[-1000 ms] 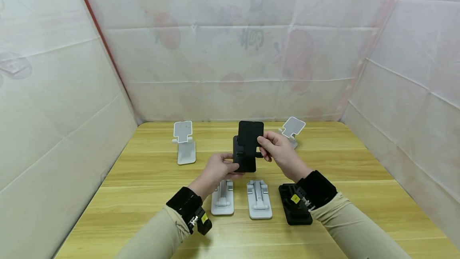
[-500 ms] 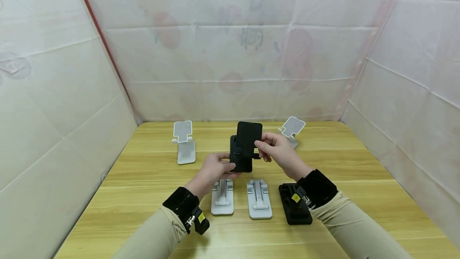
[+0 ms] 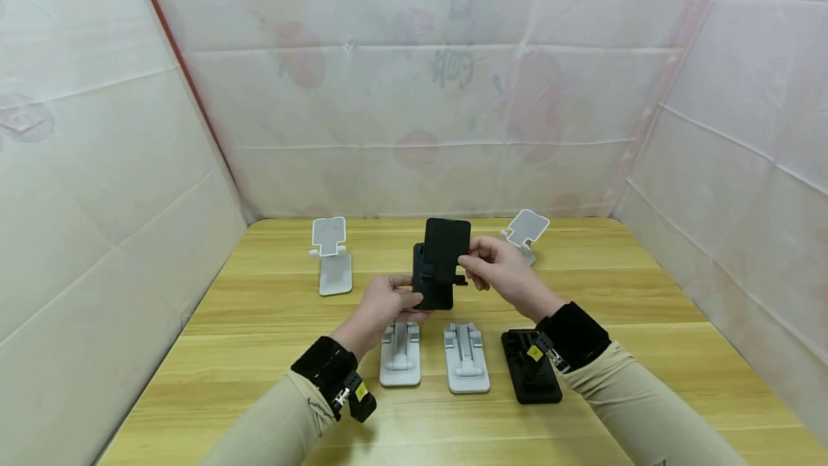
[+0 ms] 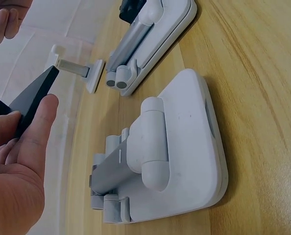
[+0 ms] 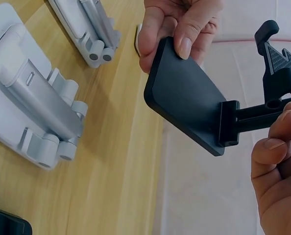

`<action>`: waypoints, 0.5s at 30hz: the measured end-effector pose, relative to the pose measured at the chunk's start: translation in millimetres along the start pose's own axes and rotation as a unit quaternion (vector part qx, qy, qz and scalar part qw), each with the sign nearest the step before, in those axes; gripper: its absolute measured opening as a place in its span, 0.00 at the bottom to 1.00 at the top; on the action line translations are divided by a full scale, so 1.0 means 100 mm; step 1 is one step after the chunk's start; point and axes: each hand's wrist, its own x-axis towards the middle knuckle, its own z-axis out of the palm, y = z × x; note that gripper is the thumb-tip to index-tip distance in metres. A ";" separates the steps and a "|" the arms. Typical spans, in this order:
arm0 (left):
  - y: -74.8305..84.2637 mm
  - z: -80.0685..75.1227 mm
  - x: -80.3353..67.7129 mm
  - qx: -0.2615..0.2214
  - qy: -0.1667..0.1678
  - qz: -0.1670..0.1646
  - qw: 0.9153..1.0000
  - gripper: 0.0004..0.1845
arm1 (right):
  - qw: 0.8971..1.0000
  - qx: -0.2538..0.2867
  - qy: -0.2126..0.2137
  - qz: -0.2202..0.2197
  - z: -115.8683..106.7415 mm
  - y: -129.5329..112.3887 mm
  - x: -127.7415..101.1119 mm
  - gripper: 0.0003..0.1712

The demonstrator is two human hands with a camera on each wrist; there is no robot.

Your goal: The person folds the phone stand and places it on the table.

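- Nearest on the bench, two folded white stands and a folded black stand lie flat in a row.
- Above them, the left hand grips the base of a black phone stand; the right hand pinches its arm and top plate.
- Farther back, two open white stands stand upright.

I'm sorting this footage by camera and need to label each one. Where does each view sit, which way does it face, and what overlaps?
Head: worn high, looks forward and down at the table; both forearms, left hand and right hand hold the black stand.
Left wrist: low, along the tabletop at two folded white stands; left palm shows.
Right wrist: faces both hands gripping the black stand.
Shared: the black stand appears in all three.
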 end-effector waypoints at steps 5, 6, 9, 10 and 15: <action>0.00 -0.01 0.00 0.003 -0.003 0.000 1.000 0.24 | 0.999 -0.030 0.009 -0.004 0.01 -0.01 0.01 0.10; 0.00 -0.01 0.00 0.004 -0.003 0.000 1.000 0.24 | 0.999 -0.035 0.010 -0.005 0.01 -0.02 0.01 0.10; 0.00 -0.01 -0.01 0.006 -0.002 -0.002 1.000 0.25 | 0.999 -0.045 0.013 -0.009 0.01 -0.01 0.01 0.10; 0.00 -0.01 -0.01 0.008 -0.003 -0.002 1.000 0.25 | 0.999 -0.046 0.014 -0.010 0.01 -0.01 0.01 0.10; -0.01 -0.02 -0.01 0.009 -0.004 0.002 1.000 0.25 | 0.998 -0.060 0.022 -0.017 0.02 0.01 0.01 0.09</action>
